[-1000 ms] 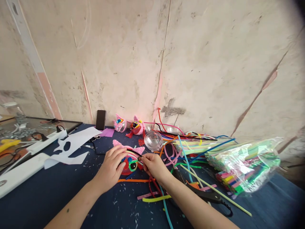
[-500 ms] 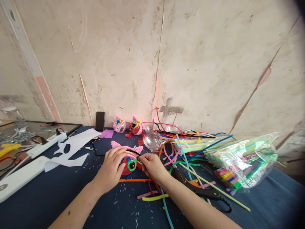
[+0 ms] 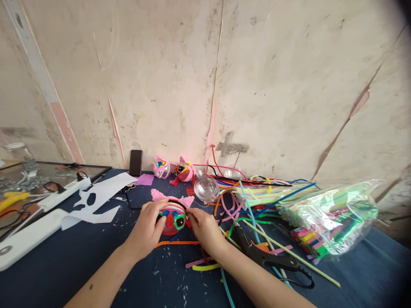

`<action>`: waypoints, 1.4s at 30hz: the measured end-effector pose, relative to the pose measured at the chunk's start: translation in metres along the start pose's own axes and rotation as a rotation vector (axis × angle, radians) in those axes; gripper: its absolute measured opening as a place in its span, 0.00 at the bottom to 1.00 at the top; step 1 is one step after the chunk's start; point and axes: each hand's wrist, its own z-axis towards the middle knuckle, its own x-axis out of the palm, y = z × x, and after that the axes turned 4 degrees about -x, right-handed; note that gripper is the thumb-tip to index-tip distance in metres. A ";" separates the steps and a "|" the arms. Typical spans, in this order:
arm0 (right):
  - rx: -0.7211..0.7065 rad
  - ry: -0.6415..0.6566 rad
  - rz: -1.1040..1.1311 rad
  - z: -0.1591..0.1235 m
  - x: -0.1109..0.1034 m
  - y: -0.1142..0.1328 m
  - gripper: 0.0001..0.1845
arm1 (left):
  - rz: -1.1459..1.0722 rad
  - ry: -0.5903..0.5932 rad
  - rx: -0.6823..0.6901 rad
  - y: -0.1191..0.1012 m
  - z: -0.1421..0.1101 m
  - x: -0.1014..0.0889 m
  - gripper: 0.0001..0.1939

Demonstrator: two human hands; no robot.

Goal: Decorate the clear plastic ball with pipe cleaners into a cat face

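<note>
A round pipe-cleaner animal head [image 3: 171,219] with pink ears, green-rimmed eyes and a red lower part sits between my hands on the dark blue cloth. My left hand [image 3: 148,226] is closed around its left side, thumb near one eye. A black pipe cleaner [image 3: 176,202] curves across the forehead above striped bands. At the head's right edge, my right hand [image 3: 205,229] pinches the end of that black strip; the fingertips are partly hidden. An orange pipe cleaner [image 3: 180,243] lies just in front of the head.
Two similar heads [image 3: 184,170] stand by the wall, near a clear plastic ball [image 3: 206,189]. Loose pipe cleaners, a black glue gun [image 3: 266,256] and a plastic bag of pipe cleaners [image 3: 337,218] lie right. Cut white paper [image 3: 105,192], a phone [image 3: 135,162] and a power strip [image 3: 64,194] are left.
My left fingers have drawn back from the forehead, showing more of the face. The black pipe cleaner now lies closer along the head's top. My right hand has shifted slightly lower.
</note>
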 end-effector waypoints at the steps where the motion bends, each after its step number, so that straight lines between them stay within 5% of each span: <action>1: 0.011 -0.006 0.024 0.001 0.000 0.001 0.15 | -0.067 -0.017 -0.054 0.002 -0.001 0.000 0.17; 5: 0.106 0.000 0.138 0.003 -0.002 0.003 0.15 | -0.234 -0.035 -0.164 0.008 -0.001 -0.001 0.17; 13: 0.311 0.075 0.372 0.006 -0.002 0.003 0.18 | -0.114 -0.026 -0.117 0.009 0.001 -0.004 0.17; 36: 0.136 0.028 0.239 0.000 -0.002 -0.005 0.17 | -0.007 -0.046 -0.042 0.012 -0.003 -0.004 0.27; 42: 0.216 -0.017 0.249 0.000 -0.002 -0.002 0.11 | 0.053 0.001 0.024 0.003 0.001 -0.011 0.24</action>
